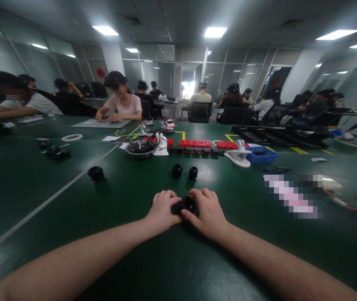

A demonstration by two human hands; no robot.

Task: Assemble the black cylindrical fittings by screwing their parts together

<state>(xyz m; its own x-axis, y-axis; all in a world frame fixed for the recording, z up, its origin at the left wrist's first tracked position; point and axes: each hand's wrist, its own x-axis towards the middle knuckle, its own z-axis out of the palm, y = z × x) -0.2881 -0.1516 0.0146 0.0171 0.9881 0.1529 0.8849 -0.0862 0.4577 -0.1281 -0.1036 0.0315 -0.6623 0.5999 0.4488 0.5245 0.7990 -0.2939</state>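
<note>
A black round part with an open hole in its top (188, 203) is held just above or on the green table, straight in front of me; I cannot tell whether it touches the surface. My left hand (163, 210) closes on its left side, thumb at the front and fingers curled behind. From the right, my right hand (209, 211) grips it between thumb and fingers. Beyond my hands stand two similar black parts, a larger one (177, 170) and a smaller one (193, 172). Another black round part (96, 173) stands farther left.
Across the green table (128, 267) are a metal bowl (140, 154) of dark items, a row of red blocks (195, 143), a white clamp-like stand (239, 155) and a blue bin (261, 155). Black pieces (59, 153) lie left. A person (122, 104) sits opposite, hands on a mat.
</note>
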